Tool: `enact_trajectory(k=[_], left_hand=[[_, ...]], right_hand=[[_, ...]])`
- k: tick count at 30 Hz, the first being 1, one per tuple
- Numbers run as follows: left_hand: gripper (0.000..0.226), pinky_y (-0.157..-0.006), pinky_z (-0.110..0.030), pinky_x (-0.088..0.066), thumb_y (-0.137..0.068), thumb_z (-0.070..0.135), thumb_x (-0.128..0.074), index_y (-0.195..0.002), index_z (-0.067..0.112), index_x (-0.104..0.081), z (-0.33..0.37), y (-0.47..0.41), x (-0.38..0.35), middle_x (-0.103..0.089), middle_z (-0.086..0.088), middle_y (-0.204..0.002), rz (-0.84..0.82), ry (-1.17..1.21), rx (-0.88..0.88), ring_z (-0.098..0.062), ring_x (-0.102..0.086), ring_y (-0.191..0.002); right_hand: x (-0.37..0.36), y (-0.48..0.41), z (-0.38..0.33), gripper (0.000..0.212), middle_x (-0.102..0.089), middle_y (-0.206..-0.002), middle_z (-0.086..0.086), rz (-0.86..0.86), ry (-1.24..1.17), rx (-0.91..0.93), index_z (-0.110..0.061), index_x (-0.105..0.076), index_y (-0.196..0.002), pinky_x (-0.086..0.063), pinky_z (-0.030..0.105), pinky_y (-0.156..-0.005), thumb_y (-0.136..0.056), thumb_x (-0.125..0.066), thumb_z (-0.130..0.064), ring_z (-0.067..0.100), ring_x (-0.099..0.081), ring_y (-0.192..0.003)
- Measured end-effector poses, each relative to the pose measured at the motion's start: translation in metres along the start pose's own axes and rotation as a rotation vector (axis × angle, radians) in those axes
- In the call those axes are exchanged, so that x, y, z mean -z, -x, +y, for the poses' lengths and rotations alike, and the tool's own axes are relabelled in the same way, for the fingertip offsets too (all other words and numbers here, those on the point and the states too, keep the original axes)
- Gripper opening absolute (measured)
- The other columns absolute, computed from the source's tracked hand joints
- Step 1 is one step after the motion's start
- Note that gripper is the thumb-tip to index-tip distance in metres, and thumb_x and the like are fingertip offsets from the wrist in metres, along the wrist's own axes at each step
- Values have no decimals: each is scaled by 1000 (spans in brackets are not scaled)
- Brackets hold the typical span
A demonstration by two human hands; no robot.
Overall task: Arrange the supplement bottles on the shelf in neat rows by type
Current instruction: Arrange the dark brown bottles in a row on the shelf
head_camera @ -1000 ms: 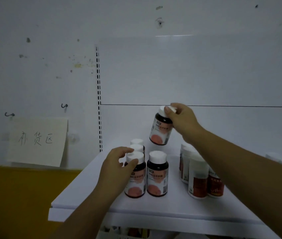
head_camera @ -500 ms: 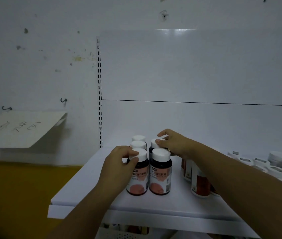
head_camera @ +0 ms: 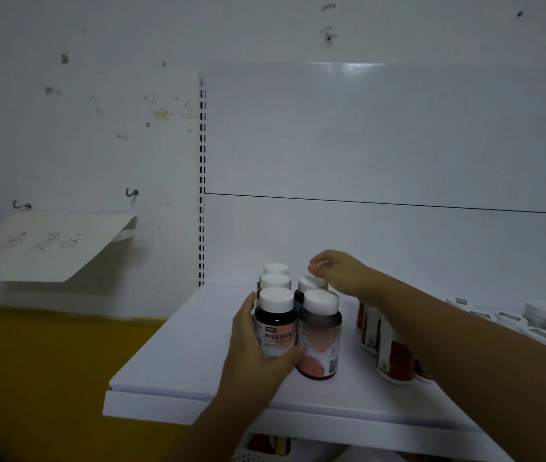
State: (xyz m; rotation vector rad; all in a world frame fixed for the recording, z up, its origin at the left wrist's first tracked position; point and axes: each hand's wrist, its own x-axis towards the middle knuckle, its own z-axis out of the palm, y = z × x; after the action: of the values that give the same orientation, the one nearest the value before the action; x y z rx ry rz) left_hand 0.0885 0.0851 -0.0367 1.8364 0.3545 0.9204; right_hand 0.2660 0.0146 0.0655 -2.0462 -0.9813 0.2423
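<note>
Dark supplement bottles with white caps and pink labels stand in two rows on the left of the white shelf (head_camera: 171,368). My left hand (head_camera: 251,348) is wrapped around the front-left bottle (head_camera: 276,323), thumb across its label. Beside it stands the front-right bottle (head_camera: 320,341), and behind that a second bottle (head_camera: 310,284). My right hand (head_camera: 338,271) hovers just above this rear bottle's cap, fingers loosely curled and holding nothing. Two more caps (head_camera: 275,280) line up behind the front-left bottle.
White bottles with dark red labels (head_camera: 395,361) stand under my right forearm. More white-capped bottles (head_camera: 541,315) sit at the far right. A slotted upright (head_camera: 202,178) and the back panel bound the shelf. A paper sign (head_camera: 48,245) hangs from the wall on the left.
My right hand brought a pink-label bottle down, stood it behind the front-right bottle and lifted off its cap. My left hand slid from the front-left bottle's cap down around its body.
</note>
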Motion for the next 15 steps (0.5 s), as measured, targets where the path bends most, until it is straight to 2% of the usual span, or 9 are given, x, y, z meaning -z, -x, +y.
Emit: enact_trajectory(k=[2,5,8,11,13,15], left_hand=[[88,-107,-42,-39,-67,25,-80,-121,53,-16,-1,-3,-2,-36,23,-126,6,-10,6,-10,-39,-126],[87,-108,-42,-38,-67,32,-79,-123,53,-15,-6,-5,-4,-40,17,-134,20,-53,-3,-12,-40,-129],[86,-108,-43,-37,-69,36,-78,-128,49,-18,-7,-7,-6,-40,12,-141,27,-77,10,-14,-40,-130],[88,-109,-42,-37,-69,37,-77,-137,40,-21,-9,-7,-6,-41,11,-142,28,-98,38,-15,-41,-130],[88,-107,-40,-39,-69,34,-78,-138,38,-23,-12,-6,-3,-43,12,-140,27,-94,27,-13,-43,-128],[87,-106,-40,-42,-68,32,-78,-137,39,-24,-13,-6,-1,-44,12,-138,16,-91,19,-12,-45,-126]], right_hand=[[0,-2,-10,29,-59,-117,2,113,96,138,-15,-58,-118,-42,25,-84,-91,-58,-25,15,-54,-100],[-12,-4,-33,22,-65,-113,2,89,293,226,-16,-65,-106,-44,25,-82,-88,-61,-27,14,-56,-95],[-29,-11,-53,33,-66,-100,2,-5,496,119,-13,-65,-94,-51,31,-80,-83,-62,-43,18,-60,-90],[-42,-17,-64,44,-58,-78,0,-44,669,1,-16,-52,-72,-49,39,-84,-74,-62,-59,23,-58,-85],[-49,-19,-67,44,-55,-73,-1,-29,713,-13,-17,-49,-68,-46,39,-85,-73,-65,-58,22,-55,-81],[-53,-19,-69,38,-62,-81,1,-15,670,5,-15,-57,-76,-47,34,-78,-72,-68,-51,21,-58,-80]])
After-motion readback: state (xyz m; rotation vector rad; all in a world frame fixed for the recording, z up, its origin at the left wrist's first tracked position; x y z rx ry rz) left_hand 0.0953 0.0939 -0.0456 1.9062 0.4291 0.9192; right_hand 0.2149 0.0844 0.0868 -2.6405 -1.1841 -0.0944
